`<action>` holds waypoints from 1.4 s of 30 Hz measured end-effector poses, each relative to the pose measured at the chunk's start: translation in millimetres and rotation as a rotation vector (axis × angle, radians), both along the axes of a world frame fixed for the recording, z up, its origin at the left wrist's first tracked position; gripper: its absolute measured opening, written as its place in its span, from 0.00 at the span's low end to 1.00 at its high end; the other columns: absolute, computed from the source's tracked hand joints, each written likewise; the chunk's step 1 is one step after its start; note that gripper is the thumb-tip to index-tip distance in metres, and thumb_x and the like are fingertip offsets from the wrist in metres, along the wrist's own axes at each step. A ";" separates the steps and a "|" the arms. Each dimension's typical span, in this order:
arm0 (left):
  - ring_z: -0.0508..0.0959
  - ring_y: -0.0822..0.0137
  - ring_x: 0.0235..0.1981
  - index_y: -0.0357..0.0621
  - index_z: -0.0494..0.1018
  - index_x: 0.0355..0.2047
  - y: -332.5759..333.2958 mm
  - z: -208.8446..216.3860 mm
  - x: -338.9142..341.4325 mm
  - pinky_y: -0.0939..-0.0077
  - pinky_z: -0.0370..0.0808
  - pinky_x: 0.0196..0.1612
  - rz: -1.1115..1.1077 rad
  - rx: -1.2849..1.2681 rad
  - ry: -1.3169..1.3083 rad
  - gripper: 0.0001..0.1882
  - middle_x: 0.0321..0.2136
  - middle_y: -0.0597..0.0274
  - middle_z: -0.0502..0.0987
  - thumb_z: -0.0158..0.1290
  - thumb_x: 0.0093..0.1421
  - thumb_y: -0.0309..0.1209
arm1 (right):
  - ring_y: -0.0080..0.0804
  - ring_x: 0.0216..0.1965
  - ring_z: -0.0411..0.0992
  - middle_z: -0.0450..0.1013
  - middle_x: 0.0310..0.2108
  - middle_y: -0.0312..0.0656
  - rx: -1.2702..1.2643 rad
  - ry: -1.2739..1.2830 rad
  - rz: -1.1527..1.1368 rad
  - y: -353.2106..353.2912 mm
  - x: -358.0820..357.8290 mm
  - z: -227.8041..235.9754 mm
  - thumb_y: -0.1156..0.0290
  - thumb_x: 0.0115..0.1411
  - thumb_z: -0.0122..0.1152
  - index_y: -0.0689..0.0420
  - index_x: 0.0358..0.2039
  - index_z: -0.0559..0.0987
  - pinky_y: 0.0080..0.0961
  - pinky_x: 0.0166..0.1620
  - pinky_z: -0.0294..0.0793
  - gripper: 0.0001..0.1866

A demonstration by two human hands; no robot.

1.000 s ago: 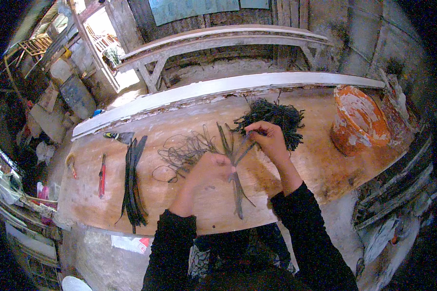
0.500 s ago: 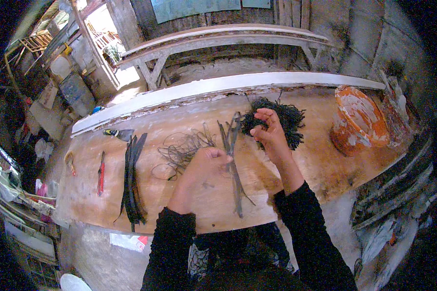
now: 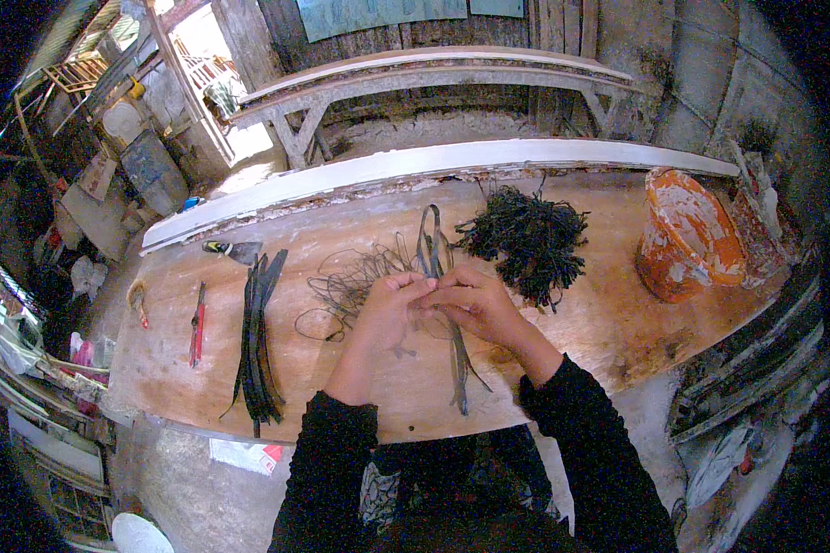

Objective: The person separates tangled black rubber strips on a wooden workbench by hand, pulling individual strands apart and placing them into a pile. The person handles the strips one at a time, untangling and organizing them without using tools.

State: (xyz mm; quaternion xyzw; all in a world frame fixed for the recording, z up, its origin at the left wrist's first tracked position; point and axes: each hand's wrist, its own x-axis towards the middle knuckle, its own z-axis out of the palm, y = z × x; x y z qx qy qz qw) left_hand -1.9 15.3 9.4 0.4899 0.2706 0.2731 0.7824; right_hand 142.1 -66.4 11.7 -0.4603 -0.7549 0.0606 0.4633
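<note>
My left hand (image 3: 393, 311) is closed in a pinch on a dark, flat strip (image 3: 458, 355). The strip makes a tall loop above my fingers, and its tails hang down to the right below them. Against the left fingertips, my right hand (image 3: 482, 308) is pinched too; what lies between its fingertips is too small to make out. Just behind my left hand is a loose tangle of thin dark cord (image 3: 346, 281). A thick bunch of knotted black strips (image 3: 528, 238) sits beyond my right hand. Left of my hands lies a bundle of long black strips (image 3: 260, 346).
The wooden table (image 3: 341, 405) also bears red-handled pliers (image 3: 196, 332), a scraper-like tool (image 3: 235, 250) and a small hooked tool (image 3: 138, 304) at the left. An orange, white-smeared bucket (image 3: 678, 240) stands at the right. A long white board (image 3: 415, 170) runs along the far edge.
My right hand has come down and left from beside the knotted bunch to meet my left fingertips. Its spread fingers have closed to a pinch. My left hand has stayed nearly in place.
</note>
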 end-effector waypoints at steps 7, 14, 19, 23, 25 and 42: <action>0.71 0.73 0.24 0.41 0.68 0.25 0.6 -2.5 0.2 0.82 0.70 0.25 0.031 0.003 -0.067 0.05 0.23 0.64 0.72 0.49 0.50 0.29 | 0.26 0.26 0.68 0.68 0.22 0.37 -0.080 0.342 -0.036 3.5 -4.6 -8.1 0.76 0.45 0.56 0.58 0.25 0.74 0.20 0.30 0.67 0.04; 0.73 0.73 0.23 0.40 0.70 0.27 -8.9 3.7 9.0 0.84 0.71 0.24 0.077 0.106 -0.185 0.05 0.24 0.62 0.73 0.50 0.49 0.26 | 0.21 0.25 0.68 0.68 0.23 0.37 -0.502 1.217 0.186 12.2 -2.7 -16.5 0.75 0.50 0.52 0.57 0.22 0.67 0.17 0.28 0.70 0.04; 0.74 0.71 0.23 0.38 0.70 0.28 -7.5 -0.3 8.9 0.82 0.72 0.25 0.072 0.175 -0.207 0.05 0.25 0.60 0.74 0.49 0.49 0.25 | 0.23 0.26 0.69 0.70 0.25 0.38 -0.491 1.302 0.206 6.7 -10.9 -2.6 0.76 0.49 0.52 0.59 0.26 0.70 0.17 0.29 0.70 0.03; 0.73 0.69 0.23 0.38 0.68 0.27 -9.6 4.9 7.7 0.81 0.71 0.23 0.175 0.150 -0.181 0.05 0.24 0.58 0.73 0.50 0.48 0.24 | 0.23 0.27 0.69 0.71 0.27 0.38 -0.454 0.996 0.103 7.3 -7.7 -3.8 0.75 0.48 0.54 0.61 0.30 0.72 0.16 0.30 0.70 0.07; 0.73 0.70 0.23 0.39 0.67 0.26 -7.8 0.4 7.4 0.81 0.71 0.23 0.235 0.150 -0.203 0.04 0.23 0.59 0.73 0.50 0.49 0.24 | 0.22 0.28 0.69 0.71 0.27 0.38 -0.444 0.904 0.087 7.5 -7.1 -7.7 0.74 0.49 0.54 0.61 0.29 0.72 0.16 0.31 0.69 0.06; 0.73 0.70 0.22 0.44 0.63 0.25 1.1 -15.0 7.6 0.79 0.72 0.21 0.134 0.089 -0.273 0.09 0.21 0.62 0.71 0.53 0.45 0.23 | 0.20 0.26 0.65 0.67 0.23 0.33 -0.498 1.142 0.200 7.7 -10.4 -11.8 0.71 0.51 0.52 0.57 0.25 0.70 0.16 0.30 0.66 0.04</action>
